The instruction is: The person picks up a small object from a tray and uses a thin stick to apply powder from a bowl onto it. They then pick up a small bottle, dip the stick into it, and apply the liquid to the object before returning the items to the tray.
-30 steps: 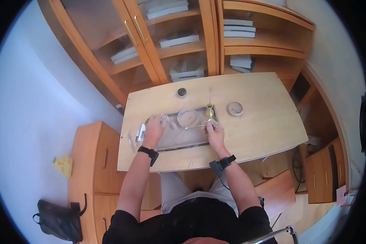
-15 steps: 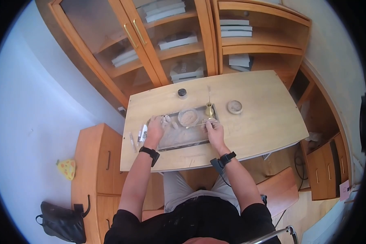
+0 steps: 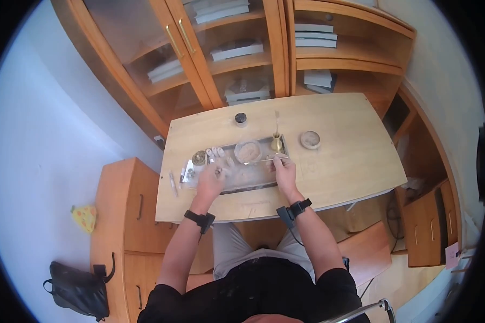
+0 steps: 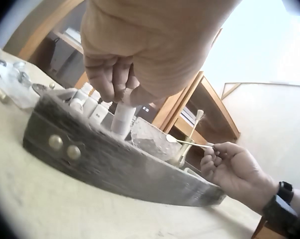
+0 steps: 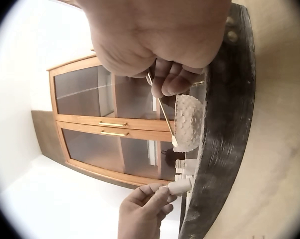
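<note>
My left hand [image 3: 211,182] pinches a small white bottle [image 4: 123,118] by its top, just above the dark wooden tray [image 4: 115,169]. Several similar white bottles [image 4: 92,107] stand in a row beside it at the tray's left end. In my right hand [image 3: 285,173] is a thin, long-handled spoon [image 5: 166,118], held between thumb and fingers. Its small bowl end points left, close to a textured glass bowl [image 5: 188,122]. Pale brownish powder [image 3: 248,151] fills that bowl. A brass vase [image 3: 276,143] with thin tools in it stands behind my right hand.
Left of the tray are a round container [image 3: 199,158], a white packet [image 3: 187,171] and a slim tube [image 3: 173,184]. A dark-lidded jar [image 3: 240,118] sits behind the tray, and a round dish [image 3: 310,140] to its right. Cabinets [image 3: 226,59] line the table's back.
My left hand has come from the tray's left end toward me and slightly right, now bringing a white bottle, uncovering the round container and bottle row. My right hand stays nearly still with the spoon.
</note>
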### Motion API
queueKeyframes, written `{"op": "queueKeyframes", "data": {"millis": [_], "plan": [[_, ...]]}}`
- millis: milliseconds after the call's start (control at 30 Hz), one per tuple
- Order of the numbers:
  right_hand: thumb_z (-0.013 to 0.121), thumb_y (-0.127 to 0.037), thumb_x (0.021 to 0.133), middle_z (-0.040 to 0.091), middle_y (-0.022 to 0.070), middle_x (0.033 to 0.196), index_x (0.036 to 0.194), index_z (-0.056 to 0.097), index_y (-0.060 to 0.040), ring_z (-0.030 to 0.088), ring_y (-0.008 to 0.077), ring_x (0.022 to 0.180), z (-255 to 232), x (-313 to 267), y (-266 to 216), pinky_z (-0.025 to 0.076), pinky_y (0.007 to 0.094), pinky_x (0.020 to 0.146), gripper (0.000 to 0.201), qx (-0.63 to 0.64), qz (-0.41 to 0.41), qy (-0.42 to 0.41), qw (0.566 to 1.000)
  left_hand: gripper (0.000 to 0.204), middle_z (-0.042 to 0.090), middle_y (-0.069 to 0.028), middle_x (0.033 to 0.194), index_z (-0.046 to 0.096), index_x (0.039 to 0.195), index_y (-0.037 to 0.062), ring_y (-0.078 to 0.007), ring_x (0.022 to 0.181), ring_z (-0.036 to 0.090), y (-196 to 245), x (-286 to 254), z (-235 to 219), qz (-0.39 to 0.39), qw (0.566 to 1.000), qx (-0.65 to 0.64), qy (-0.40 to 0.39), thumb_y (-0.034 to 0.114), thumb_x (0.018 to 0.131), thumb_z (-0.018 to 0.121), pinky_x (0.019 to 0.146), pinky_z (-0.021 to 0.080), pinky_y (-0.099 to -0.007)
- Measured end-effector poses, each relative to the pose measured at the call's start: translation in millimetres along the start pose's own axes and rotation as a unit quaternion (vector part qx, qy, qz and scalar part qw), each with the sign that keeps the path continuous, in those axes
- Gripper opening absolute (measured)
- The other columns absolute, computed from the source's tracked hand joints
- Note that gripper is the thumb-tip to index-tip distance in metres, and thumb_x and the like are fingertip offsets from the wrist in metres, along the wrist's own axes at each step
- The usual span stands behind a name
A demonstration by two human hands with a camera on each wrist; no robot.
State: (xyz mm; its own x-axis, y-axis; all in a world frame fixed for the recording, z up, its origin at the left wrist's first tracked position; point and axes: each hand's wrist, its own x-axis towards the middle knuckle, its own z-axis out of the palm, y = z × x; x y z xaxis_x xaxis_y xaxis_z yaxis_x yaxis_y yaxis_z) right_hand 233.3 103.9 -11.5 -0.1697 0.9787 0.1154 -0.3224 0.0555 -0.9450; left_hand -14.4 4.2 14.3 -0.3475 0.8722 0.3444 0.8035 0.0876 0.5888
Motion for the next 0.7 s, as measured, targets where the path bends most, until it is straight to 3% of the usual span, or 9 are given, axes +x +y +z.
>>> {"op": "queueKeyframes", "data": {"millis": [100, 233, 333, 433, 533, 633, 700], "plan": [[0.055, -0.013, 0.104, 0.071, 0.0054, 0.084, 0.097, 0.069, 0.0, 0.063, 0.0121, 0.072, 0, 2, -2, 0.052, 0.0277, 0.069, 0.02, 0.051, 0.02, 0.011, 0.998, 0.017, 0.071, -0.0177, 0.089, 0.067, 0.099, 0.0028, -0.0346, 0.083, 0.071, 15, -15, 14, 0.035, 0.999, -0.034, 0.0, 0.012, 0.087, 0.073, 0.075, 0.056, -0.0434], [0.056, -0.014, 0.105, 0.07, 0.0046, 0.084, 0.099, 0.069, 0.0006, 0.063, 0.0111, 0.073, 1, 9, 1, 0.052, 0.0275, 0.069, 0.02, 0.061, 0.022, 0.03, 0.997, 0.015, 0.07, -0.0159, 0.089, 0.068, 0.1, 0.0032, -0.0313, 0.083, 0.071, 25, -18, 33, 0.021, 0.993, -0.113, -0.007, 0.01, 0.088, 0.073, 0.075, 0.056, -0.0405], [0.057, -0.016, 0.105, 0.069, 0.0046, 0.082, 0.101, 0.068, 0.0019, 0.061, 0.0098, 0.072, 8, 14, -7, 0.051, 0.0271, 0.067, 0.021, -0.112, -0.082, 0.044, 0.989, 0.013, 0.07, -0.0149, 0.089, 0.068, 0.099, 0.0034, -0.0299, 0.082, 0.07, 29, -17, 40, 0.028, 0.992, -0.125, 0.003, 0.009, 0.088, 0.073, 0.075, 0.056, -0.0393], [0.056, -0.015, 0.104, 0.073, 0.0094, 0.086, 0.104, 0.069, 0.0033, 0.068, 0.0153, 0.076, 20, 14, -27, 0.054, 0.0332, 0.07, 0.022, -0.223, -0.111, 0.058, 0.967, 0.013, 0.07, -0.0143, 0.089, 0.068, 0.098, 0.0034, -0.0292, 0.082, 0.07, 29, -17, 42, 0.018, 0.989, -0.149, 0.003, 0.008, 0.088, 0.073, 0.075, 0.056, -0.0391], [0.057, -0.016, 0.104, 0.074, 0.0109, 0.085, 0.108, 0.071, 0.002, 0.069, 0.0158, 0.077, 18, 32, 6, 0.054, 0.0343, 0.071, 0.023, -0.309, -0.099, 0.006, 0.946, 0.013, 0.07, -0.0143, 0.09, 0.068, 0.098, 0.0037, -0.0294, 0.082, 0.07, 30, -16, 41, 0.011, 0.987, -0.158, 0.001, 0.01, 0.088, 0.074, 0.075, 0.056, -0.0394], [0.057, -0.017, 0.105, 0.07, 0.0063, 0.082, 0.104, 0.068, 0.0029, 0.061, 0.0103, 0.071, 19, 27, 7, 0.051, 0.0278, 0.067, 0.022, -0.287, -0.065, -0.005, 0.956, 0.014, 0.071, -0.0147, 0.09, 0.069, 0.098, 0.0035, -0.0302, 0.082, 0.07, 32, -16, 37, -0.004, 0.987, -0.163, -0.012, 0.013, 0.089, 0.073, 0.075, 0.056, -0.0399], [0.056, -0.016, 0.104, 0.071, 0.0069, 0.084, 0.103, 0.069, 0.0021, 0.063, 0.0118, 0.073, 22, 26, 11, 0.052, 0.0284, 0.068, 0.022, -0.132, 0.009, 0.009, 0.991, 0.016, 0.072, -0.0155, 0.09, 0.069, 0.098, 0.0031, -0.0307, 0.082, 0.071, 28, -17, 36, -0.02, 0.986, -0.163, -0.037, 0.016, 0.09, 0.073, 0.075, 0.056, -0.04]]}}
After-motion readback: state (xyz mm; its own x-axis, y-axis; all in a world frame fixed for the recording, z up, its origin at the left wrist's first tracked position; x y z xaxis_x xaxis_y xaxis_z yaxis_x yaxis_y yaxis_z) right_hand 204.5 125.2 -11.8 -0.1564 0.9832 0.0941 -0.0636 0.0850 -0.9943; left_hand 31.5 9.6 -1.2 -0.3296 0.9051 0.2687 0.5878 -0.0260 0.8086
